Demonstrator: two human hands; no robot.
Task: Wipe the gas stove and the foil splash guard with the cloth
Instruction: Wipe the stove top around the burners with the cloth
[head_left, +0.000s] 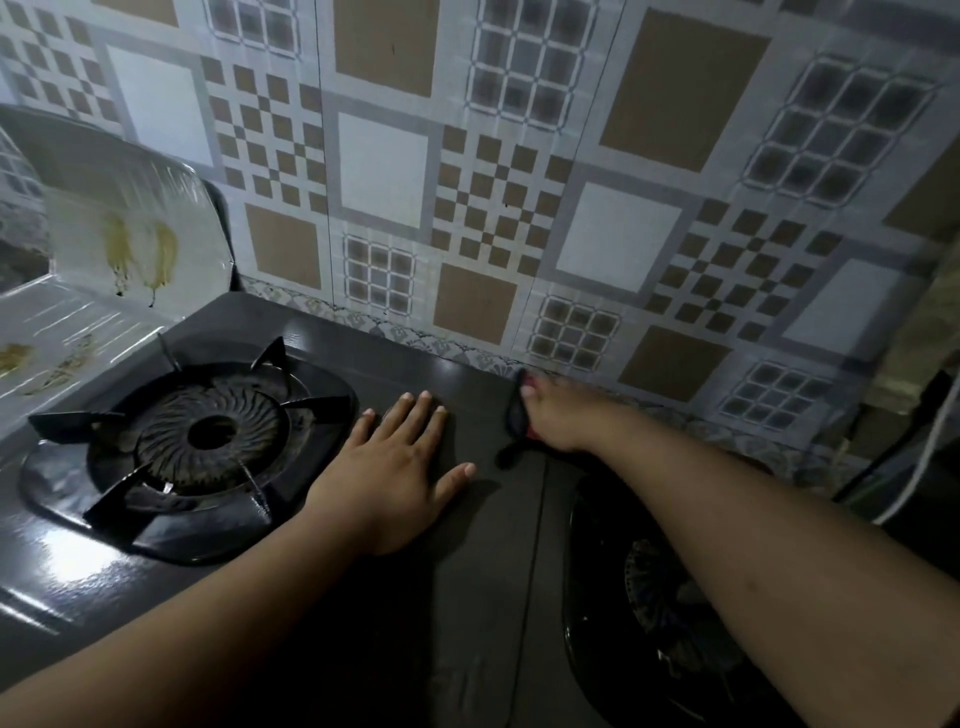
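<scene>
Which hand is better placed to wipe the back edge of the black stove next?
Probably the right hand: it grips the dark cloth with red trim at the black gas stove's back edge, by the tiled wall. The left hand lies flat and empty.

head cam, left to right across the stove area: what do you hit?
Foil splash guard with yellowish stains → left burner → left hand flat on the gas stove → right hand pressing a dark cloth at the back edge by the tiled wall → right burner, partly under the forearm.
</scene>
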